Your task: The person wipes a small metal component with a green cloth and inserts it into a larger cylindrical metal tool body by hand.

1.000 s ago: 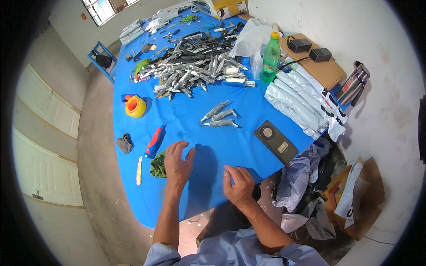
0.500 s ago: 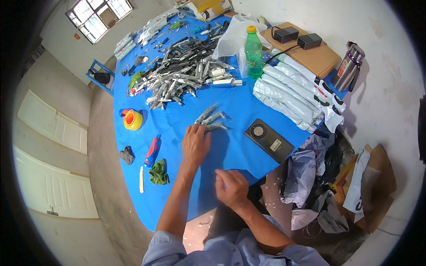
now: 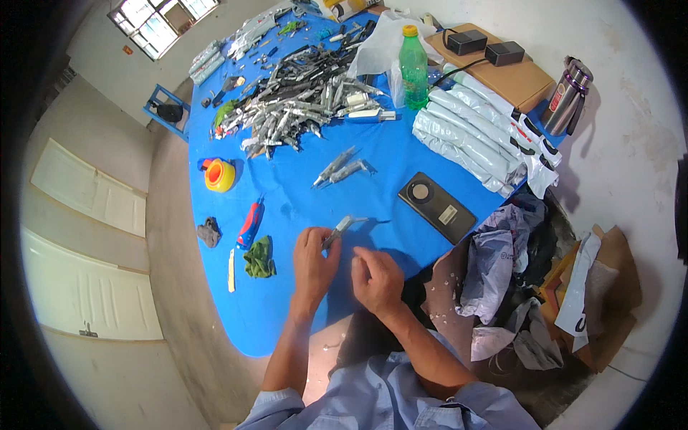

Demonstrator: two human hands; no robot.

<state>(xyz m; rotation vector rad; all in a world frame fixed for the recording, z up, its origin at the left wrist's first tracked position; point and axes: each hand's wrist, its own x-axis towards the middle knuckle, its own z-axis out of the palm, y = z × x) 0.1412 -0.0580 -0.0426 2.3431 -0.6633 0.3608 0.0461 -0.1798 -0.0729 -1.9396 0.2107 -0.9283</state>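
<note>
My left hand point(image 3: 312, 264) is closed around one end of a slim grey piece in clear plastic wrap point(image 3: 342, 228), raised just above the blue cloth near the table's front. Close beside it, on the right, my right hand point(image 3: 378, 281) is curled with thumb and fingers together; anything inside it is hidden. Two similar plastic-wrapped pieces point(image 3: 344, 169) lie together on the cloth beyond my hands. Farther back spreads a large heap of such wrapped grey and black pieces point(image 3: 290, 118). Their exact kind cannot be made out.
Left on the blue table point(image 3: 287, 204) are a yellow tape roll point(image 3: 218, 175), a red-and-blue tool point(image 3: 250, 223) and a green cloth point(image 3: 259, 258). To the right are a dark phone point(image 3: 437, 208), silvery plastic packs point(image 3: 466, 143), a green bottle point(image 3: 413, 72) and a steel flask point(image 3: 568, 98).
My left hand has taken one wrapped piece from the small group and drawn it back toward me. Two pieces stay there. My right hand has risen slightly, still curled.
</note>
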